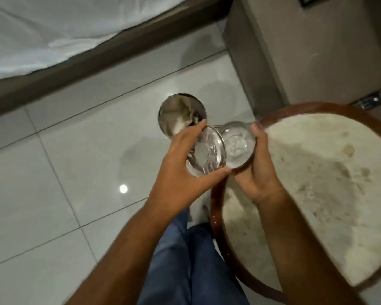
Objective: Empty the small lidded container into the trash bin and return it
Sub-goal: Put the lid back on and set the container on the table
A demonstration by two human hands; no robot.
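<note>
My left hand (180, 170) grips a round clear glass lid (207, 150), tilted with its underside toward me. My right hand (260, 170) holds the small clear glass container (239, 143) right beside the lid, its open mouth facing up; the rims touch. Something pale shows at its bottom, too blurred to name. Both are held in the air at the left edge of the round table (317, 172). The small round mesh trash bin (180, 114) stands on the floor just beyond my left hand, with crumpled paper inside.
The round table has a pale stone top and a dark wooden rim. A bed (53, 29) with white sheets and a dark frame runs along the upper left. A grey cabinet (306, 51) stands at the upper right. Glossy white floor tiles (64, 172) lie between.
</note>
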